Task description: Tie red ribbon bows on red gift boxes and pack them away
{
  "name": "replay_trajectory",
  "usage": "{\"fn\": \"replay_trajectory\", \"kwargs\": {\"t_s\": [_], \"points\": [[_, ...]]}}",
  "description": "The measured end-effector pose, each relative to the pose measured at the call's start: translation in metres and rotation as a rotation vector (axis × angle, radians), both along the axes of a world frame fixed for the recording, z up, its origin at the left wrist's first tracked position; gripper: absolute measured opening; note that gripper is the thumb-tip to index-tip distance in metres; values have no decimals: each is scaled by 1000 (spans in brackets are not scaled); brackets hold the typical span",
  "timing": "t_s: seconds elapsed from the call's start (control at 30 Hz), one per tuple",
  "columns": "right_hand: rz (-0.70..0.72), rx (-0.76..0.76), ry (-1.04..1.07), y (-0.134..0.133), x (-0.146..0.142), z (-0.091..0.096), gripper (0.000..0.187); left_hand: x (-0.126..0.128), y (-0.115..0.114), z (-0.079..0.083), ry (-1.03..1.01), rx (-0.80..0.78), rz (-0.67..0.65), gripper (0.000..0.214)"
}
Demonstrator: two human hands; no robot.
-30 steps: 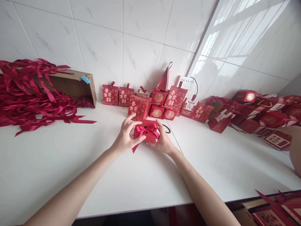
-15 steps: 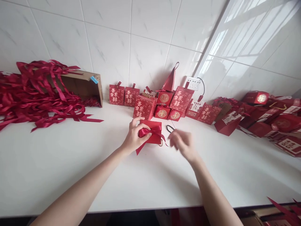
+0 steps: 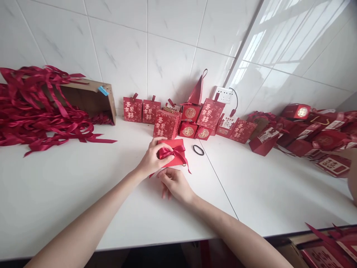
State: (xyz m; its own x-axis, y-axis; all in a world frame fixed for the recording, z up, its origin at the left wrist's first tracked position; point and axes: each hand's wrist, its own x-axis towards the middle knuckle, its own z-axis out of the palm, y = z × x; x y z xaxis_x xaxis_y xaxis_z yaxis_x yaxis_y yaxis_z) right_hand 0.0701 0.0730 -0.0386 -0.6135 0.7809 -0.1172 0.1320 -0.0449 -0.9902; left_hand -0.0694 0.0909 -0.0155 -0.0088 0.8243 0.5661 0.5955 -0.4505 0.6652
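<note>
A small red gift box tied with a red ribbon bow lies on the white table. My left hand rests on the box's left side, its fingers curled over the bow. Just in front of the box, my right hand pinches a ribbon tail at the near edge with thumb and forefinger. A black hair tie lies on the table to the right of the box.
Several printed red gift boxes stand along the tiled wall. A cardboard box spilling red ribbons lies at the left. More red boxes are heaped at the right. Another person's arm shows at the right edge.
My right hand left the box's right side, swung out to the right, then came back in front of the box to the ribbon tail. My left hand stayed on the bow.
</note>
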Motion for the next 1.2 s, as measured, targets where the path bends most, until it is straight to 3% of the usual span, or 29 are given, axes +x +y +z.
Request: {"fn": "replay_trajectory", "kwargs": {"t_s": [0.33,0.6,0.83,0.97,1.2], "points": [[53,-74,-13,-2,-3,4,31,9,-5,3,-20,-49,49,12],[30,-154,89,-1,-2,-2,48,15,-8,-1,-31,-81,40,26],[34,-119,104,-1,-1,-3,42,15,-10,-1,-45,-104,61,26],[98,-79,82,-1,4,-2,33,11,-10,0,-48,-65,30,18],[220,-10,-1,3,13,-4,34,8,-12,3,-20,-20,-14,8]]}}
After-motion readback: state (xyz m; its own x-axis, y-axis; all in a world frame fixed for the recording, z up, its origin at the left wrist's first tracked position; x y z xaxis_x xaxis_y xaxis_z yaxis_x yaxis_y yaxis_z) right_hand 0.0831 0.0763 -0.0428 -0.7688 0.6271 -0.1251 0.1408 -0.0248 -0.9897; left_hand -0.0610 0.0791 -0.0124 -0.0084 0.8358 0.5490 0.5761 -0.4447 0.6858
